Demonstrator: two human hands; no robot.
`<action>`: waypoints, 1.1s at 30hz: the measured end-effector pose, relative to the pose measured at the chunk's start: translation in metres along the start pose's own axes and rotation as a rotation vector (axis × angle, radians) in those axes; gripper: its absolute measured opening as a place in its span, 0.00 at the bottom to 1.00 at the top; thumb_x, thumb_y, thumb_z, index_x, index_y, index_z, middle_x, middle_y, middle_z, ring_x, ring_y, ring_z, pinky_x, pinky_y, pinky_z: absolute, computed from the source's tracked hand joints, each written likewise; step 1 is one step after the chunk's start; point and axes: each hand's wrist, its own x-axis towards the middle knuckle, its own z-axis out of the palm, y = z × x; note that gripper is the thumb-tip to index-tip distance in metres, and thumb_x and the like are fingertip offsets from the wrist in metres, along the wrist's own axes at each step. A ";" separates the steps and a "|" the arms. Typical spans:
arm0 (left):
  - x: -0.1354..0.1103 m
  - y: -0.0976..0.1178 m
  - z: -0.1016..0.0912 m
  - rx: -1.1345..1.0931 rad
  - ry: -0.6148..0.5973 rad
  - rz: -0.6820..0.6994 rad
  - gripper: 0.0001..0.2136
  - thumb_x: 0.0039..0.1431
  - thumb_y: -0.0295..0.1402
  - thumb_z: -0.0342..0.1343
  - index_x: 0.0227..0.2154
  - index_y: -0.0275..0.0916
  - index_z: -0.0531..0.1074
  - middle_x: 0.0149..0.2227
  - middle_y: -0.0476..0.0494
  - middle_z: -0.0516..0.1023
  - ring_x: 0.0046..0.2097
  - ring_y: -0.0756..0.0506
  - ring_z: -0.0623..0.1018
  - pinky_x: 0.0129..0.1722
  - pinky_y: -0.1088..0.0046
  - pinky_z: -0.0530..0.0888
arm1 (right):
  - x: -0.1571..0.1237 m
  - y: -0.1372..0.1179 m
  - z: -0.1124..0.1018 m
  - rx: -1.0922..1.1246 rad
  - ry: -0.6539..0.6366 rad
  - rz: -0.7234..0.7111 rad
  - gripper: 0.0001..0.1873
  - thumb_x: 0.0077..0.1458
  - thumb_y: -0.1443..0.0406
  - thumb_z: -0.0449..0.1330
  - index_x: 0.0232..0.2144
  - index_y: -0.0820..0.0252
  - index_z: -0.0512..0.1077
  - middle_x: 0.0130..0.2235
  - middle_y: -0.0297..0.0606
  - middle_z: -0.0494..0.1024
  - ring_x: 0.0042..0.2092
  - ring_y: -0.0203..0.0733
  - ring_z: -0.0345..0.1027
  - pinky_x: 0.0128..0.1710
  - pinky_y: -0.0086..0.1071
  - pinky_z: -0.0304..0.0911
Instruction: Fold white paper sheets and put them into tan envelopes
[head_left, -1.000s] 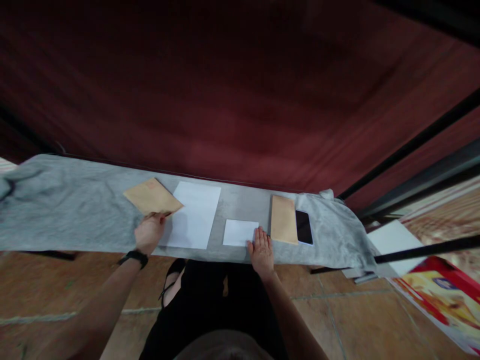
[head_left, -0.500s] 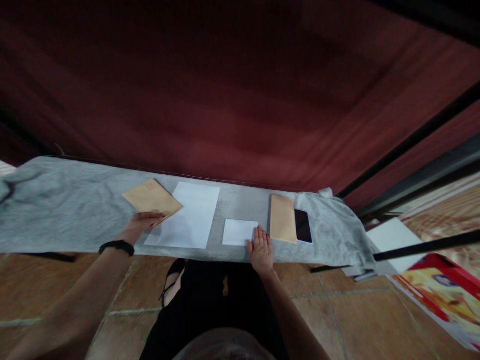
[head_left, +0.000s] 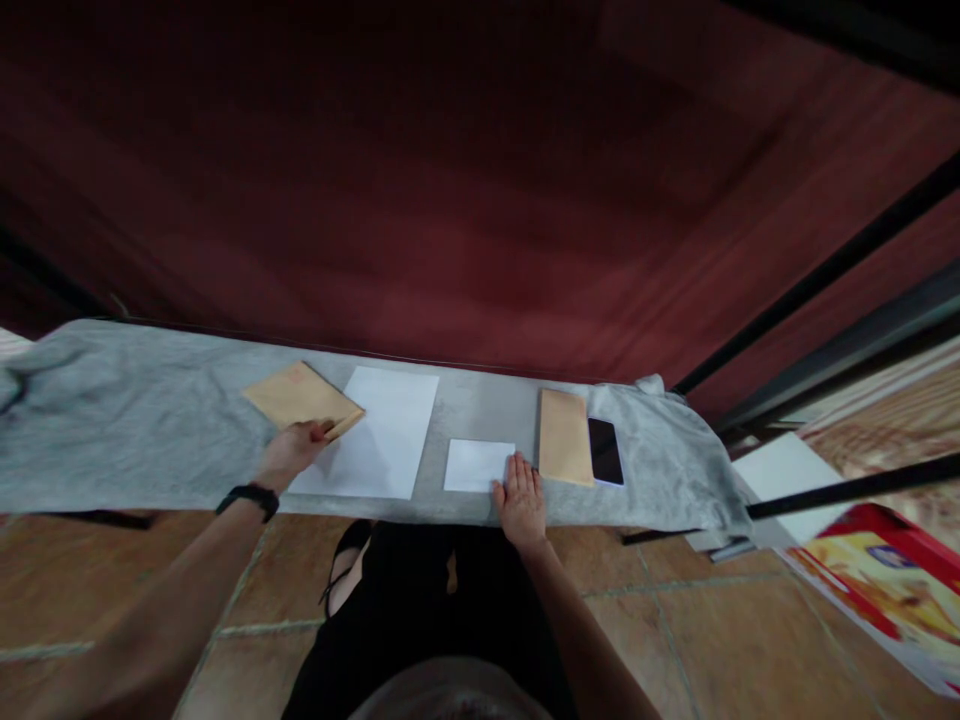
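My left hand (head_left: 294,450), with a black band on its wrist, pinches the near right edge of a brown paper envelope (head_left: 289,393). That edge looks folded or lifted, like a flap. The envelope lies turned at an angle, its right corner over a large white sheet of paper (head_left: 390,430). My right hand (head_left: 523,503) rests flat with fingers stretched, at the right edge of a smaller white piece of paper (head_left: 478,466). Just right of its fingertips lies a second brown envelope (head_left: 565,437).
A phone (head_left: 605,452) with a dark screen lies beside the second envelope. Grey cloth (head_left: 150,420) covers the narrow table. Behind it stands a dark red panel (head_left: 450,250). Black bars cross at the right, and a red and yellow box (head_left: 892,580) is on the floor there.
My left hand has shifted right along the envelope's near edge, and its fingers now pinch closer to the right corner. The right hand has stayed in place.
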 end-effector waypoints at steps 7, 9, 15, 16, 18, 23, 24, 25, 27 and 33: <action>-0.053 0.047 -0.022 0.369 0.291 0.272 0.16 0.68 0.32 0.41 0.50 0.36 0.71 0.43 0.34 0.77 0.48 0.34 0.75 0.40 0.62 0.72 | 0.001 0.000 -0.003 0.039 0.000 0.017 0.30 0.70 0.58 0.45 0.67 0.71 0.56 0.66 0.57 0.62 0.67 0.54 0.56 0.65 0.50 0.52; -0.077 0.069 -0.022 0.401 0.257 0.404 0.16 0.67 0.27 0.40 0.48 0.36 0.71 0.42 0.33 0.76 0.49 0.34 0.75 0.43 0.60 0.72 | 0.003 -0.002 -0.007 0.107 0.004 0.054 0.29 0.70 0.58 0.45 0.66 0.69 0.58 0.66 0.56 0.62 0.67 0.54 0.55 0.65 0.52 0.52; -0.144 0.128 0.019 0.288 0.127 0.694 0.17 0.62 0.21 0.43 0.45 0.40 0.74 0.42 0.36 0.78 0.48 0.38 0.76 0.47 0.60 0.74 | 0.018 -0.043 -0.024 0.800 -0.153 0.304 0.29 0.68 0.52 0.45 0.62 0.64 0.64 0.63 0.52 0.69 0.64 0.50 0.62 0.62 0.48 0.61; -0.152 0.135 0.030 0.275 0.117 0.739 0.17 0.62 0.20 0.43 0.45 0.40 0.74 0.43 0.37 0.78 0.47 0.38 0.77 0.47 0.60 0.74 | 0.021 -0.052 -0.027 0.873 -0.194 0.326 0.29 0.68 0.52 0.43 0.61 0.62 0.65 0.59 0.49 0.73 0.59 0.47 0.68 0.57 0.44 0.67; -0.164 0.147 0.049 0.249 0.110 0.809 0.18 0.61 0.19 0.43 0.47 0.39 0.73 0.43 0.37 0.79 0.47 0.39 0.77 0.47 0.60 0.74 | 0.025 -0.069 -0.031 1.159 -0.327 0.432 0.29 0.67 0.50 0.45 0.59 0.62 0.68 0.52 0.48 0.79 0.51 0.47 0.75 0.48 0.43 0.73; -0.181 0.159 0.081 0.148 0.068 0.886 0.18 0.62 0.21 0.46 0.50 0.40 0.72 0.48 0.37 0.79 0.51 0.38 0.78 0.52 0.57 0.74 | 0.023 -0.080 -0.047 1.395 -0.416 0.477 0.22 0.62 0.52 0.51 0.48 0.59 0.74 0.41 0.43 0.83 0.38 0.45 0.78 0.36 0.38 0.75; -0.182 0.158 0.083 0.118 0.063 0.906 0.16 0.63 0.23 0.48 0.51 0.41 0.71 0.50 0.36 0.78 0.54 0.38 0.76 0.55 0.56 0.72 | 0.021 -0.078 -0.052 1.440 -0.417 0.480 0.21 0.61 0.53 0.52 0.47 0.58 0.74 0.41 0.43 0.83 0.37 0.45 0.77 0.35 0.37 0.75; -0.181 0.156 0.083 0.087 0.064 0.927 0.16 0.63 0.27 0.51 0.54 0.42 0.69 0.54 0.36 0.76 0.58 0.37 0.74 0.59 0.54 0.69 | 0.020 -0.075 -0.057 1.489 -0.419 0.482 0.20 0.60 0.53 0.53 0.47 0.57 0.74 0.41 0.43 0.82 0.37 0.45 0.77 0.35 0.37 0.74; -0.177 0.150 0.081 0.035 0.076 0.956 0.27 0.60 0.36 0.59 0.61 0.42 0.62 0.64 0.33 0.66 0.66 0.35 0.65 0.65 0.48 0.61 | 0.017 -0.068 -0.067 1.576 -0.440 0.488 0.21 0.57 0.53 0.58 0.47 0.57 0.75 0.42 0.43 0.82 0.38 0.46 0.77 0.35 0.38 0.74; -0.144 0.132 0.065 0.100 -0.038 0.990 0.55 0.47 0.43 0.69 0.71 0.45 0.38 0.73 0.30 0.36 0.72 0.30 0.43 0.67 0.41 0.44 | 0.019 -0.048 -0.093 1.603 -0.591 0.488 0.23 0.53 0.54 0.62 0.50 0.56 0.75 0.40 0.36 0.82 0.39 0.47 0.77 0.37 0.38 0.73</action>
